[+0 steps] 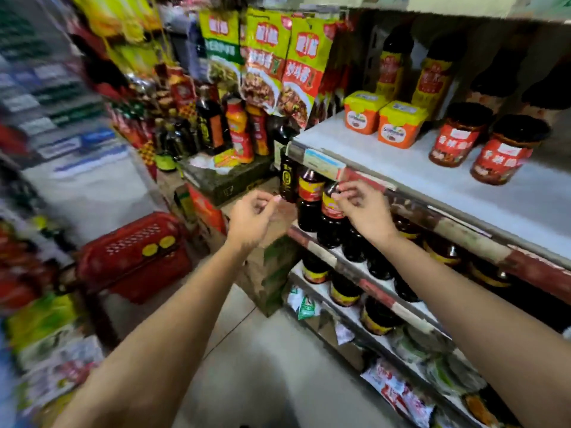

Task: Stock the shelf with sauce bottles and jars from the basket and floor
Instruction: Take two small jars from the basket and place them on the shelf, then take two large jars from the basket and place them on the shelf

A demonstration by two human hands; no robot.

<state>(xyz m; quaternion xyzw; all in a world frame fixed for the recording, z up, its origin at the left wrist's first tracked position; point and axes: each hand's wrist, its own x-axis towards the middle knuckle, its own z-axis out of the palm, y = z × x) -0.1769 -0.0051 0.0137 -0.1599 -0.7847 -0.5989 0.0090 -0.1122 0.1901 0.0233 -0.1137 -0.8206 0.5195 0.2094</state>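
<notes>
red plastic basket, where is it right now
The red plastic basket sits low on the left of the head view, left of the left hand.

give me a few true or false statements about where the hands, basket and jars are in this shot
1. Both hands are empty. True: the left hand and right hand hold nothing, fingers loosely curled.
2. The red plastic basket sits on the top shelf. False: it is low down at the left, beside the stacked cartons.
3. Two red-labelled dark-lidded jars stand on the white upper shelf. True.
4. The two orange tubs with yellow lids are stacked one on the other. False: they stand side by side.
5. The right hand is near the dark sauce bottle with the red and yellow label. True.
</notes>
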